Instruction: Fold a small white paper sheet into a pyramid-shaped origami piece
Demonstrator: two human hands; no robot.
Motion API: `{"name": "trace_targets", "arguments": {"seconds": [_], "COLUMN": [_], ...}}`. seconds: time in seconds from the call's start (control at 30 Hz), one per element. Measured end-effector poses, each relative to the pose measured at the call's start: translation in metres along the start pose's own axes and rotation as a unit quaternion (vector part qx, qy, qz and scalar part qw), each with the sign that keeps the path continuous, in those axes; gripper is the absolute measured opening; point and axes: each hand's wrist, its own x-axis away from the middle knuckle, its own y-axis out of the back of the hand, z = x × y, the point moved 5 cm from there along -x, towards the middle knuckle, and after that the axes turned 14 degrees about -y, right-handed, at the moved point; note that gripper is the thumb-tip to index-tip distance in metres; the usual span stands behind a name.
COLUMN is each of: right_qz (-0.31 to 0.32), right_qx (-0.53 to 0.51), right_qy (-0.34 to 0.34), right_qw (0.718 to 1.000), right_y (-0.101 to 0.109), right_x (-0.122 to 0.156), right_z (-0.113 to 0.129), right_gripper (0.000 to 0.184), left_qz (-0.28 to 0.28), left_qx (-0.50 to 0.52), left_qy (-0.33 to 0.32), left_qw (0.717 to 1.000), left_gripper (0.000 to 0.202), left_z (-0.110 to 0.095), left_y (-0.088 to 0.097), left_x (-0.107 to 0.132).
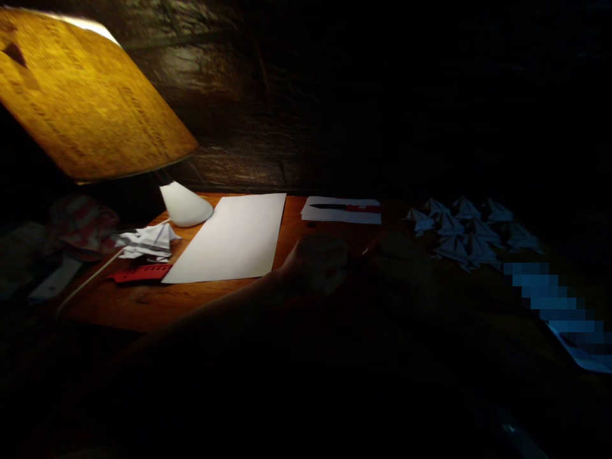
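My left hand (322, 264) is over the front of the wooden table, lit faintly along its wrist. Its fingers look curled closed, but shadow hides anything in them. To its right, my right hand (401, 268) is a dim shape whose fingers I cannot make out. A tiny pale sliver (366, 250) shows between the two hands. Left of my left hand lies a large blank sheet of white paper (239, 236). Beyond the hands, a knife (347, 207) with a dark blade and red handle rests on a small stack of white paper (335, 218).
Several folded paper figures (466, 229) stand at the right, near a bluish glowing screen (559, 306), partly pixelated. At left are a lamp with a yellow shade (105, 108) and white base (184, 205), its cord, folded paper (148, 242) and a red object with holes (141, 274).
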Motion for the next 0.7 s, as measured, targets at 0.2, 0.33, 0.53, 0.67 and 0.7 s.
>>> {"name": "trace_targets", "arguments": {"seconds": [0.2, 0.33, 0.53, 0.67, 0.7], "right_qz": [-0.009, 0.004, 0.01, -0.004, -0.008], "right_qx": [-0.033, -0.002, 0.009, -0.019, -0.039], "right_qy": [0.033, 0.042, 0.048, 0.037, 0.025], "right_qw": [0.999, 0.999, 0.999, 0.999, 0.999], "right_y": [0.006, 0.003, -0.001, 0.01, 0.013], "right_x": [0.0, -0.001, -0.004, -0.006, -0.006], "right_z": [0.003, 0.001, 0.003, 0.006, 0.005], "right_gripper": [0.021, 0.028, 0.021, 0.031, 0.042], "left_qz": [0.014, 0.02, 0.002, -0.048, -0.065], "left_qx": [-0.041, -0.046, -0.099, -0.146, -0.155], "left_qy": [-0.01, -0.009, -0.03, -0.068, -0.059], "left_qw": [0.999, 0.999, 0.995, 0.986, 0.984], "left_gripper": [0.021, 0.018, 0.016, 0.013, 0.009], "left_z": [0.001, 0.0, 0.003, 0.004, 0.005], "left_y": [0.001, 0.001, 0.002, 0.011, 0.014], "left_x": [0.002, 0.001, 0.003, 0.002, 0.002]}}
